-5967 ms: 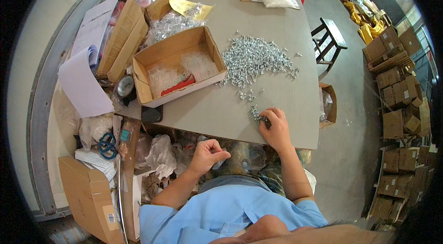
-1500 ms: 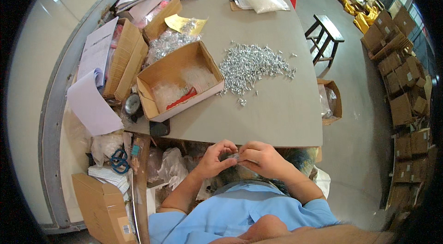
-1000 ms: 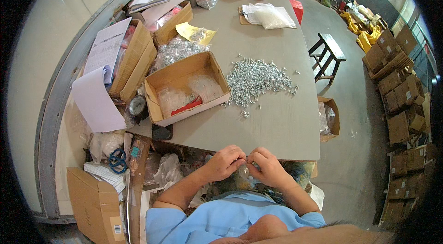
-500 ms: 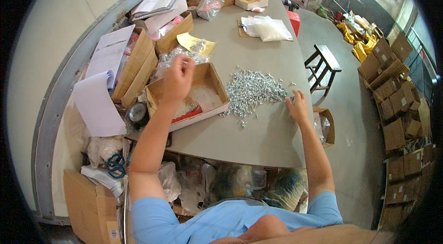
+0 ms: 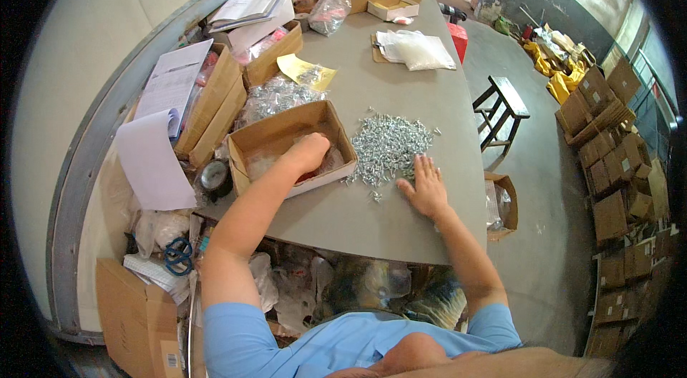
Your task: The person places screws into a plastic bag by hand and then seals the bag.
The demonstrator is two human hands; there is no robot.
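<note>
A shallow open cardboard box [image 5: 330,176] stands at the left of the table. My left hand [image 5: 310,152] reaches down into it, fingers curled together over the clear plastic bags [image 5: 263,165] inside; what they hold, if anything, is hidden. A red object, partly covered by my hand, also lies in the box. Right of the box spreads a pile of small silvery screws [image 5: 390,145], with a few loose ones at its edges. My right hand [image 5: 429,190] lies open with its palm down at the pile's right edge, fingertips touching the screws.
Behind the box are filled clear bags [image 5: 275,99] and a yellow paper [image 5: 306,72]. Papers and cardboard boxes [image 5: 209,110] line the left side. A white packet [image 5: 424,51] lies farther back. Beyond the right table edge stand a wooden stool [image 5: 507,110] and a carton [image 5: 504,203].
My left hand has gone from above the box down into it. My right hand has moved left and nearer, and the right edge of the screw pile is drawn in.
</note>
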